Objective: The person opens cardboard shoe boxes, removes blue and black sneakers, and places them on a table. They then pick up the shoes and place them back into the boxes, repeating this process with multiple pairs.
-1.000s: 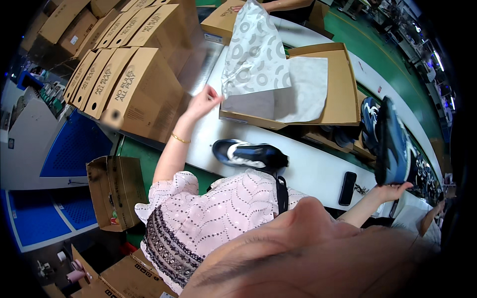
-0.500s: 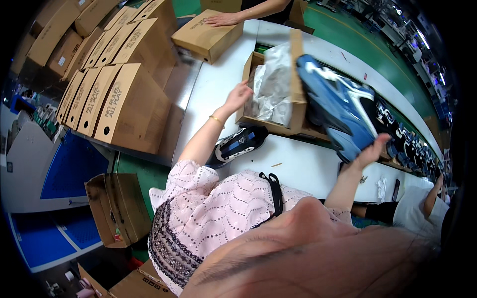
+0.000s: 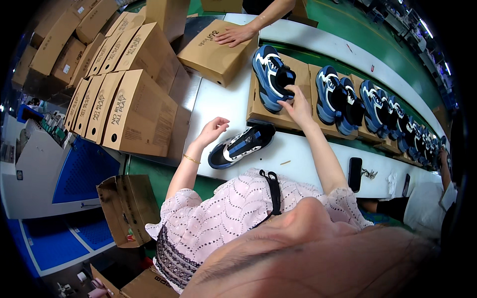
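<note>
My right hand [image 3: 297, 105] grips the heel of a blue, black and white sneaker [image 3: 271, 78] between thumb and fingers. That sneaker stands on a closed brown shoe box [image 3: 302, 73] on the white table. Its mate, a second sneaker [image 3: 242, 146], lies on the tabletop near me, toe to the left. Just above and left of that toe hovers my left hand [image 3: 213, 131], holding nothing, its fingers loosely bent and the thumb apart.
Another person's hand [image 3: 235, 36] rests on a brown shoe box [image 3: 214, 55] at the far side. More sneakers [image 3: 332, 97] on boxes run off right. Stacked shoe boxes [image 3: 141, 114] fill the left. A phone [image 3: 355, 175] and keys [image 3: 369, 174] lie at the table's near right.
The tilted sneaker in my right hand has come left and down onto the box. The open box with white paper now appears closed. My left hand has drawn back toward me.
</note>
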The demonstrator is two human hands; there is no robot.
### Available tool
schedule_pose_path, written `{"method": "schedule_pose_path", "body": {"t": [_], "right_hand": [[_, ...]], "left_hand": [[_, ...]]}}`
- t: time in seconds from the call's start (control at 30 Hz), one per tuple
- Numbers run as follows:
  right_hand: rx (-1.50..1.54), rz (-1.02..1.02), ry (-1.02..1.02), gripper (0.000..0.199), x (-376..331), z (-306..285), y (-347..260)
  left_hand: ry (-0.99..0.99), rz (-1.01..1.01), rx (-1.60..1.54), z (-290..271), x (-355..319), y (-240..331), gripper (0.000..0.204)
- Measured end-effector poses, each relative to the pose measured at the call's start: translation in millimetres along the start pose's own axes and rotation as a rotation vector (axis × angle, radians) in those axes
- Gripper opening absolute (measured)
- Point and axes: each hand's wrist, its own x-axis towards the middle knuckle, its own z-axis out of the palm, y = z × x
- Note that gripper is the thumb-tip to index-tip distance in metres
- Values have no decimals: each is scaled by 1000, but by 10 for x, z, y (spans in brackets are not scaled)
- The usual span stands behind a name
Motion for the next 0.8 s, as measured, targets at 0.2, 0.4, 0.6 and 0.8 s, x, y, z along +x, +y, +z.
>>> {"method": "schedule_pose_path", "body": {"t": [0.2,0.4,0.6,0.8], "right_hand": [[-23,-14,-41,35,56,-58,-153],[-11,-121,-151,23,-505,12,-556],[-319,-174,-550,32,-1101,576,-206],[-16,-113,-269,30,-1129,-59,-330]], "left_hand": [[44,5,-20,175,55,-114,31],[228,-24,-390,206,471,6,50],[426,-159,-1051,-67,1182,-14,49],[453,-147,-1207,-24,1344,82,48]]}}
